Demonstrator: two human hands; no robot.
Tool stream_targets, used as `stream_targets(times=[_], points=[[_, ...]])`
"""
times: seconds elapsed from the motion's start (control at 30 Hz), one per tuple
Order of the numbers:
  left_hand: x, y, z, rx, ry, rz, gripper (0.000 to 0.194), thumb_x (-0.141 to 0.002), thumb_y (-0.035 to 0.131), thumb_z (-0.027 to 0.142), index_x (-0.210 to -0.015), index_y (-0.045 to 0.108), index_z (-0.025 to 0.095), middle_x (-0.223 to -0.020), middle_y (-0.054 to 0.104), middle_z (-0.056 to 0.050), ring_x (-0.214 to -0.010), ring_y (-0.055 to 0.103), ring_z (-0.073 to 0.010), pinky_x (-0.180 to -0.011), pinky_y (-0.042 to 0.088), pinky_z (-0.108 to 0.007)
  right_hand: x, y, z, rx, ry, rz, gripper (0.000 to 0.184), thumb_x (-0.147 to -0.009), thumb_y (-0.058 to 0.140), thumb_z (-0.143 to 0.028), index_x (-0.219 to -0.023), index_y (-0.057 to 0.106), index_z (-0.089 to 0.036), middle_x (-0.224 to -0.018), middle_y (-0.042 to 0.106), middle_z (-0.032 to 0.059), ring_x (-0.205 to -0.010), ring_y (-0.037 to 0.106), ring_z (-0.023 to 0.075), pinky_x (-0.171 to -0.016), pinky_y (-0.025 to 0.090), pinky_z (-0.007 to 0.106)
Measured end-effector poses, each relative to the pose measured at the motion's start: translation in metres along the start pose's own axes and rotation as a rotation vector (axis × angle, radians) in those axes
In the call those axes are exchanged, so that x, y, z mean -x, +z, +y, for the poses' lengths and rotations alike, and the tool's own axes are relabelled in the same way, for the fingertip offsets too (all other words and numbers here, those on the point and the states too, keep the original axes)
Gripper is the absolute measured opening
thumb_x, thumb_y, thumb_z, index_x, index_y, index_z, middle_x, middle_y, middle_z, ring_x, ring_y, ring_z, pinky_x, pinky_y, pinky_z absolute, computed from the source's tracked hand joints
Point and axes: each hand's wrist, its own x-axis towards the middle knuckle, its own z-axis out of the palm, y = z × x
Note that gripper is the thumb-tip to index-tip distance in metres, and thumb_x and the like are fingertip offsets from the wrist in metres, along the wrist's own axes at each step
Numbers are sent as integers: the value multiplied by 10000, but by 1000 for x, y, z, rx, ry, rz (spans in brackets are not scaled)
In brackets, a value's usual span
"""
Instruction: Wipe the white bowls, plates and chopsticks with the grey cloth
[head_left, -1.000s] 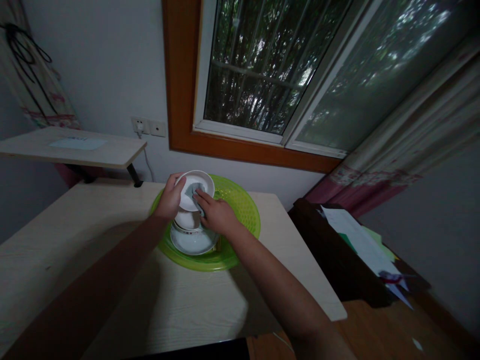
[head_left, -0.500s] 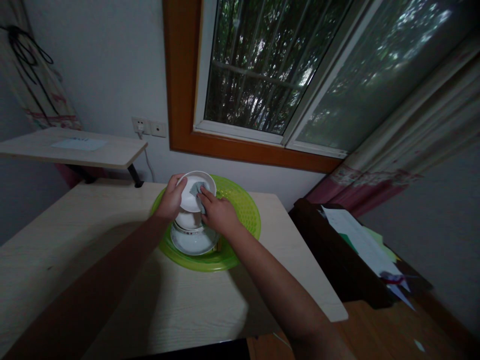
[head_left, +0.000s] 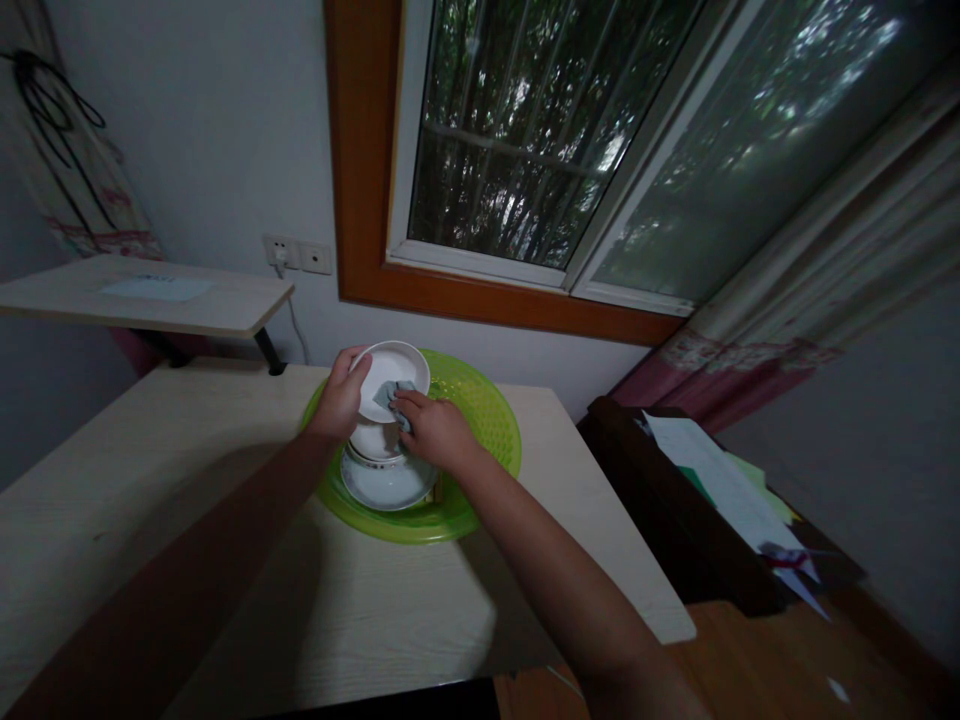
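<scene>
A shallow white bowl (head_left: 405, 362), plain inside and thin-rimmed, is held tilted above the green plastic basket (head_left: 491, 430), its edge grasped by the left hand's (head_left: 342, 400) grip. A grey-blue cloth (head_left: 385, 393) is clasped in the right hand's (head_left: 439, 430) grip against the bowl's inside — lower than half a second ago.

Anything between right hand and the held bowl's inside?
Only the grey cloth, held by the right hand against the inside of the white bowl. Nothing else visible; the left hand grips the bowl's left edge.
</scene>
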Motion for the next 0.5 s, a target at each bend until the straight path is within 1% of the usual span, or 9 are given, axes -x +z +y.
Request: stream_targets(times=[0.17, 0.27, 0.4, 0.5], points=[[1, 0, 0, -50, 47, -2, 372, -866, 578, 533, -1097, 556, 243, -1003, 665, -37, -912, 638, -219, -753, 521, -324, -3, 13, 9, -188, -89, 34, 505, -874, 573, -227, -1379, 563, -206, -1464, 555, 79, -1286, 574, 224, -1090, 452, 356], [2, 0, 2, -47, 58, -4, 366, -872, 574, 529, -1100, 566, 242, -1039, 667, -43, -950, 635, -221, -784, 511, -323, -4, 19, 13, -287, -147, 43, 549, -846, 579, -199, -1395, 544, -205, -1467, 553, 79, -1342, 528, 200, -1120, 420, 351], [4, 2, 5, -4, 28, 13, 360, -860, 597, 515, -1091, 577, 239, -1039, 671, -41, -953, 636, -219, -801, 505, -319, -4, 18, 11, -318, -228, 25, 633, -846, 559, -213, -1470, 456, -219, -1532, 484, 58, -1408, 455, 177, -1153, 384, 364], [6, 2, 7, -5, 0, -12, 347, -855, 612, 496, -1089, 580, 243, -1027, 676, -37, -959, 635, -224, -808, 503, -321, -4, 12, 5, -286, -243, -17, 670, -863, 540, -244, -1516, 391, -246, -1565, 438, 42, -1422, 438, 189, -1143, 400, 391]])
